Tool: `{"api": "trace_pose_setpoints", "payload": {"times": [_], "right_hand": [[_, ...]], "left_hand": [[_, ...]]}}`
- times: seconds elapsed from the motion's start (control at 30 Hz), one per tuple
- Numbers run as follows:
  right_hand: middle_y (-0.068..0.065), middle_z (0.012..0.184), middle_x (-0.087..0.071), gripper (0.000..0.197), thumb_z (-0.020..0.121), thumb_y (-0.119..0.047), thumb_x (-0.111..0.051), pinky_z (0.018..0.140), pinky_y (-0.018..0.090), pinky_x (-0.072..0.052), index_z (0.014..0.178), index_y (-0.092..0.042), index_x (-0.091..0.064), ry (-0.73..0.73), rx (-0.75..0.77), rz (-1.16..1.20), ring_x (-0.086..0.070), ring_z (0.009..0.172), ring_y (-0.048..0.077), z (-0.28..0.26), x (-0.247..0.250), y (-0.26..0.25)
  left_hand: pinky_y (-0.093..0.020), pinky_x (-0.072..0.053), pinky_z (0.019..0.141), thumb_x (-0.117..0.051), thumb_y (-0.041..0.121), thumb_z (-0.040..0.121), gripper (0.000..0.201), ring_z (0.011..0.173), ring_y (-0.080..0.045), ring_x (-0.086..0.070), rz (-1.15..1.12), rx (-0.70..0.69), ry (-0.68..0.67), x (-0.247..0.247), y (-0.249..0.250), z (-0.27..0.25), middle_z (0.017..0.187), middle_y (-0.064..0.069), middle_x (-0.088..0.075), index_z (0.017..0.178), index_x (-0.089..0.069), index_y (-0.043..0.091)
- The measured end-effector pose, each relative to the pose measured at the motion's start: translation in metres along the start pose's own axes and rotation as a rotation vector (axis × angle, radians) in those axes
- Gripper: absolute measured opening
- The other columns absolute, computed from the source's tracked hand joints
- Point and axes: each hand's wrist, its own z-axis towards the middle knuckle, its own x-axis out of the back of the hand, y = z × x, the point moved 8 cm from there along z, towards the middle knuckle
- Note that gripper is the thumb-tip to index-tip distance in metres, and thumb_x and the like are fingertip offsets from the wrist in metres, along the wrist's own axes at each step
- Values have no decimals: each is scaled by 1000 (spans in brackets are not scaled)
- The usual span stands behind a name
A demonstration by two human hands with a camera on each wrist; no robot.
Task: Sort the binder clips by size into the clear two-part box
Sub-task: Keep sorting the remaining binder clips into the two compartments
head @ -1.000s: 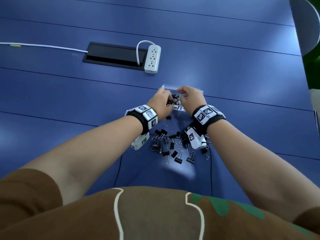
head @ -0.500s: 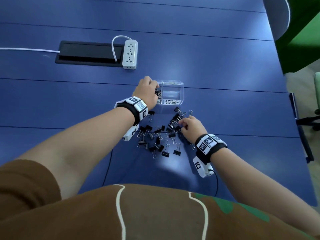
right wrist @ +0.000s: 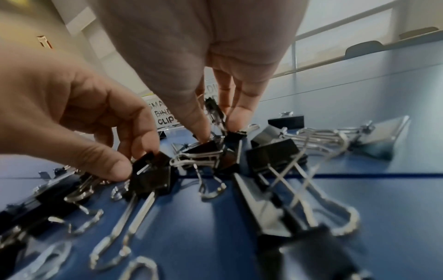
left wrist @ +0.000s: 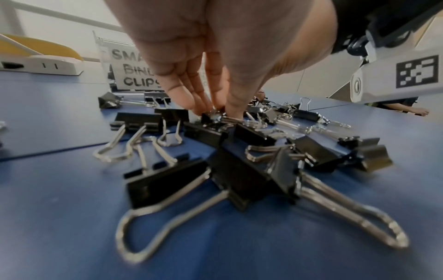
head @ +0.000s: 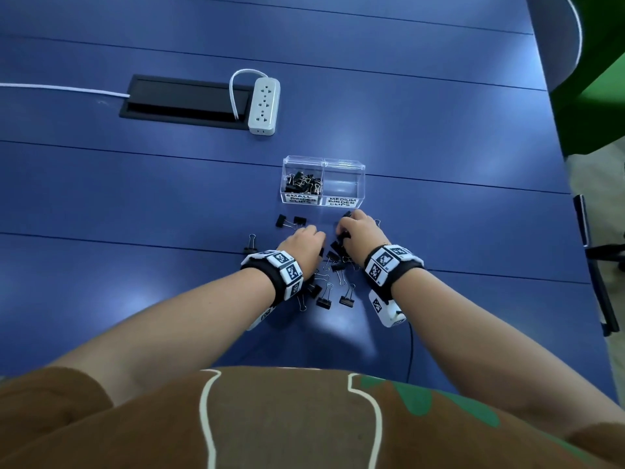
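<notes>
**Blue table, both hands down in the clip pile**

Head view. Blue panelled table (head: 135, 184) with a white power strip (head: 263, 108) at far left beside a black cable hatch (head: 184, 99). Clear two-part box (head: 323, 181) stands just beyond the pile: its left part, labelled SMALL, holds a heap of small clips (head: 302, 183); its right part, labelled MEDIUM, looks empty. Loose binder clips (head: 333, 279) lie scattered near the box, mostly under and between the wrists. Left hand (head: 301, 243) and right hand (head: 362, 231) are side by side over the pile, fingers pointed down; grip cannot be read from here.

Left wrist view. Left hand's fingertips (left wrist: 230, 109) are brought together on a small clip (left wrist: 213, 118) lying among bigger ones, pinching it. SMALL label visible behind.

Right wrist view. Right hand's thumb and fingers (right wrist: 237, 117) are closed on a clip (right wrist: 215, 111) standing up between them; whether small or medium I cannot tell. Left hand (right wrist: 79, 121) shows at left, thumb and finger touching a black clip body.

Handling judgement: clips are light, rigid steel, not fragile. Wire handles swing and snag on neighbours, so a lift may drag others. Best hold is across the black body's flat sides, or by both handles folded together; painted faces are slightly slick.
</notes>
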Motion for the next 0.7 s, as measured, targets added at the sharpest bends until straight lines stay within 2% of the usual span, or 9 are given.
{"api": "trace_pose_setpoints", "payload": {"times": [0.07, 0.17, 0.27, 0.37, 0.43, 0.53, 0.6, 0.7], "right_hand": [[9, 108, -52, 19, 81, 1, -52, 82, 40, -51, 92, -13, -60, 41, 2, 89, -57, 91, 30, 1, 3, -1], [6, 101, -63, 13, 83, -7, -61, 85, 34, -51, 93, -15, -64, 64, -59, 252, -60, 84, 22, 2, 8, 2], [4, 91, -69, 14, 85, -15, -63, 80, 33, -55, 98, -20, -65, 65, -118, 429, -64, 79, 20, 2, 10, 7], [3, 87, -71, 16, 86, -11, -56, 73, 30, -55, 94, -21, -66, 106, -166, 498, -63, 74, 17, 0, 15, 16], [1, 82, -69, 17, 85, -11, -56, 71, 28, -52, 89, -24, -67, 127, -180, 507, -62, 70, 15, -2, 18, 23], [-5, 74, -67, 13, 81, -15, -61, 65, 26, -51, 86, -25, -68, 158, -210, 560, -59, 64, 12, -6, 23, 33], [-7, 70, -65, 11, 82, -16, -63, 62, 26, -51, 87, -23, -69, 186, -222, 590, -57, 61, 11, -9, 28, 40], [1, 76, -65, 11, 85, -11, -60, 61, 25, -55, 92, -16, -69, 201, -265, 715, -59, 62, 15, -14, 33, 51]], "left_hand": [[-43, -47, 88, -60, 17, 89, 23, 110, -31, -49, -16, 2, 7, 3, -3, 0, 115, -13, -49, 107, -50, 6], [-43, -47, 90, -59, 18, 87, 22, 108, -30, -50, -59, 11, 27, 8, -10, 1, 112, -11, -54, 104, -50, 8], [-43, -50, 82, -56, 19, 86, 18, 99, -30, -53, -138, 41, 68, 15, -18, 2, 104, -10, -58, 99, -49, 9], [-41, -53, 76, -54, 21, 86, 17, 90, -29, -56, -203, 68, 111, 22, -24, 2, 96, -6, -61, 99, -48, 12], [-41, -54, 78, -52, 21, 86, 22, 91, -27, -58, -246, 86, 127, 26, -27, 3, 100, -5, -62, 106, -51, 13], [-40, -52, 87, -49, 21, 89, 28, 101, -25, -56, -269, 84, 141, 30, -26, 5, 111, -6, -59, 116, -56, 14], [-37, -50, 84, -46, 20, 91, 24, 95, -24, -54, -286, 77, 140, 31, -22, 5, 109, -6, -56, 111, -56, 13], [-37, -47, 78, -44, 19, 92, 17, 84, -26, -53, -342, 97, 116, 29, -16, 7, 108, -8, -51, 104, -52, 9]]}}
